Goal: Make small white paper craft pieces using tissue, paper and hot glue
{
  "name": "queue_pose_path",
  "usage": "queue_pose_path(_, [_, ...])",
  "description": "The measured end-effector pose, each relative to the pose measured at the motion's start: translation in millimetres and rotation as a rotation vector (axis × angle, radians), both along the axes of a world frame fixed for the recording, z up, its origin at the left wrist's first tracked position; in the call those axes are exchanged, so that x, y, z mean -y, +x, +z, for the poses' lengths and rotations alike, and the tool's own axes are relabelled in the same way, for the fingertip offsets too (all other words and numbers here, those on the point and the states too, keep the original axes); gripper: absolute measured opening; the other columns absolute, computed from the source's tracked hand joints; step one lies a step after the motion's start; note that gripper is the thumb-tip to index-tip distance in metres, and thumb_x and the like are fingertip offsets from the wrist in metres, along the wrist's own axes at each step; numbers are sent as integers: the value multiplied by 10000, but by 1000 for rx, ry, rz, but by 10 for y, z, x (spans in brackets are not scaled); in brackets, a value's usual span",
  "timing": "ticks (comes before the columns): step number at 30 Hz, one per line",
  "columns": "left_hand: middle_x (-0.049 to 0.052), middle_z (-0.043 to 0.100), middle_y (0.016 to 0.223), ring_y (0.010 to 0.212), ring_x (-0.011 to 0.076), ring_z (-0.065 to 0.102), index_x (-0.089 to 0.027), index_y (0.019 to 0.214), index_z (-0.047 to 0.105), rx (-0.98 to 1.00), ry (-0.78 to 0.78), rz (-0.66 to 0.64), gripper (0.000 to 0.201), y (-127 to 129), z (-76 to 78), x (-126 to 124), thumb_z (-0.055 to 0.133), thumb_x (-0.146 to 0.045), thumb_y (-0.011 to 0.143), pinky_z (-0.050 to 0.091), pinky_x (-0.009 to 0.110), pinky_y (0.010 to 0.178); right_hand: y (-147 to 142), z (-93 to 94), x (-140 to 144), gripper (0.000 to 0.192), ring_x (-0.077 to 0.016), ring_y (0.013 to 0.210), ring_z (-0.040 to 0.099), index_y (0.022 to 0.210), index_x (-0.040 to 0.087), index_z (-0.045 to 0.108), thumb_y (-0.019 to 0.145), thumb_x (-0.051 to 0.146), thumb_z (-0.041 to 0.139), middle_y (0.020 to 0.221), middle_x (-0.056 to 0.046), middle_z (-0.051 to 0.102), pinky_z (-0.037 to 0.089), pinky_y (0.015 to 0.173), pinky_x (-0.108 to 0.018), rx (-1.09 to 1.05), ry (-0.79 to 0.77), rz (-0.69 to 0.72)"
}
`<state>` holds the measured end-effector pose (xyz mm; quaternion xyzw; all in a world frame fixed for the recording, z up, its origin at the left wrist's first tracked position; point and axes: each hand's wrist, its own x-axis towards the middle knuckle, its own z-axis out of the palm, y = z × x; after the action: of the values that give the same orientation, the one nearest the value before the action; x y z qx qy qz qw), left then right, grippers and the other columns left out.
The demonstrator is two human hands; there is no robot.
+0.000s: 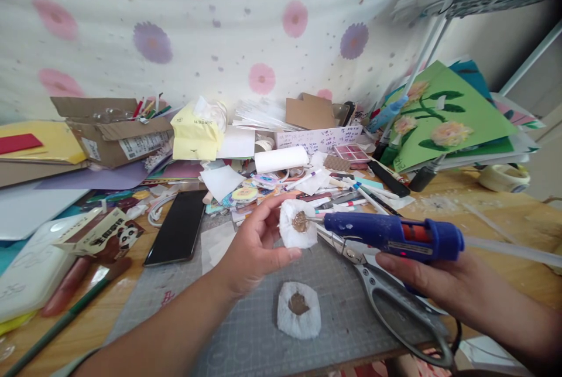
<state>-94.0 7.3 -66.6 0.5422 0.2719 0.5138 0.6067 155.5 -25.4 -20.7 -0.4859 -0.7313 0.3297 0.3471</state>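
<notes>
Our left hand (259, 242) pinches the white padded piece (298, 238) above the cutting mat (246, 330); our right hand (425, 274) grips the glue gun (364, 228). We should centre the nozzle (317, 219), fingertips (290, 255) clear.

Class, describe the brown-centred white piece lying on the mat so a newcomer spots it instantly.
Find the grey gridded cutting mat in the foreground. On it, left of the scissors, lies a squarish white piece with a brown centre. Its lookalike is in the left hand; this one lies untouched.
</notes>
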Motion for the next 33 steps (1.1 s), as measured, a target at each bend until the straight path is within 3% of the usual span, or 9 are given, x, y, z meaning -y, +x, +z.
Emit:
queue_pose_path(6, [37, 578, 1255, 1149, 245, 519, -288, 1186, 545, 9, -12, 8, 643, 3, -5, 2, 762, -91, 613, 425, 330, 940, 6, -3, 39, 302, -286, 784, 676, 935, 292, 716, 700, 474, 662, 889, -55, 731, 574, 711, -423, 0, -43, -86])
queue_pose_path(15, [26, 594, 1213, 1126, 217, 533, -296, 1202, 523, -1, 22, -5, 644, -2, -18, -4, 753, -85, 638, 428, 298, 931, -34, 36, 66, 223, -261, 777, 665, 813, 280, 719, 764, 462, 598, 811, -39, 715, 576, 677, -373, 92, 61, 1])
queue_pose_path(20, [22, 565, 1260, 1167, 219, 501, -312, 1219, 512, -40, 38, -9, 652, -8, -21, -7, 754, -107, 649, 419, 289, 939, -48, 47, 102, 331, -284, 878, 669, 920, 246, 708, 728, 501, 619, 894, -56, 720, 575, 744, -390, 129, 2, -101])
queue_pose_path(33, [16, 577, 1256, 1158, 212, 516, -330, 1219, 521, -89, 55, 4, 668, -20, -34, -10, 765, -113, 636, 415, 276, 939, -42, 91, 65, 317, -255, 822, 693, 990, 274, 705, 753, 466, 617, 946, -36, 736, 582, 760, -370, 45, -37, -37])
